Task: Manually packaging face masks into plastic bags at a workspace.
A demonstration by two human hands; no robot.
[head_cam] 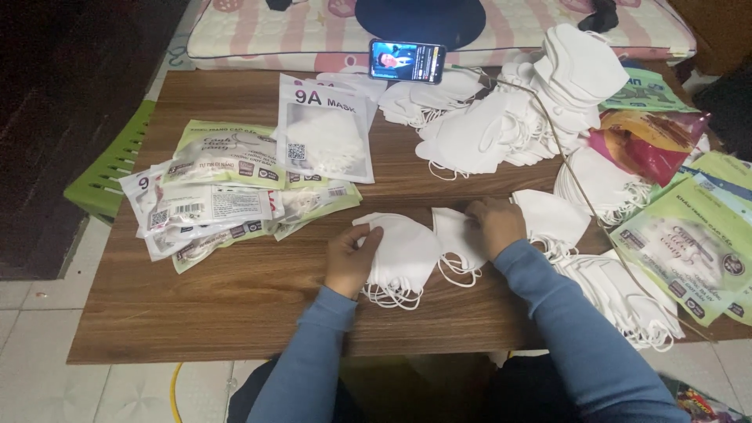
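My left hand (350,256) grips the left edge of a small stack of white face masks (403,254) lying on the wooden table (258,298). Just to its right, my right hand (493,225) rests on another white mask (457,239), fingers closed on its top edge. Both arms wear blue sleeves. Elastic ear loops hang out below the two stacks.
Sealed mask packets (227,184) lie piled at the left. Heaps of loose white masks (517,117) fill the back right, with more (627,294) at the right. Green empty packets (689,251) lie at the right edge. A phone (407,61) leans at the back. A green stool (110,172) stands left.
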